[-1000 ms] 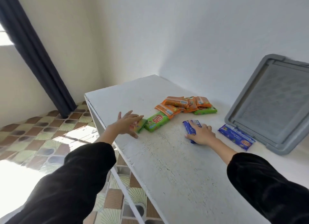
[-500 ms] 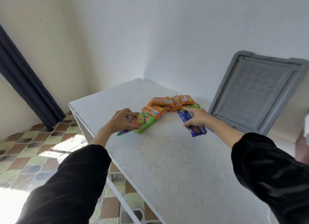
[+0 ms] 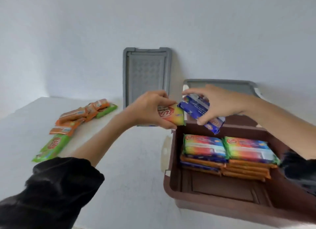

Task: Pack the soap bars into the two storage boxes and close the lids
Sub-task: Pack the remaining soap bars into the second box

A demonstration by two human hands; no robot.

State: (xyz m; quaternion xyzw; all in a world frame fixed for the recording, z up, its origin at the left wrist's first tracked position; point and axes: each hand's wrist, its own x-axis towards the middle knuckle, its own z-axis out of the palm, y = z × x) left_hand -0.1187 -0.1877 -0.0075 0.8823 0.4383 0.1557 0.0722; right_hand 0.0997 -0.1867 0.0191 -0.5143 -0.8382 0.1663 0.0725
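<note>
My left hand (image 3: 150, 109) grips a green-and-orange soap bar (image 3: 172, 116) just left of the brown storage box (image 3: 172, 181). My right hand (image 3: 220, 105) holds blue soap bars (image 3: 196, 109) above the box's far left corner. Inside the box, two stacks of wrapped soap bars (image 3: 227, 153) fill the far half; the near half shows bare floor. A pile of orange and green soap bars (image 3: 75, 122) lies on the white table (image 3: 130, 160) at the left. A grey lid (image 3: 147, 74) leans upright against the wall.
Behind the brown box, a second grey lid (image 3: 222, 84) lies flat, on what I cannot tell. The wall runs close behind the table. My black sleeves cover the lower left and right of the view.
Both hands lifted their soap bars off the table and carried them right to the brown box. The view swung right, bringing the box into sight.
</note>
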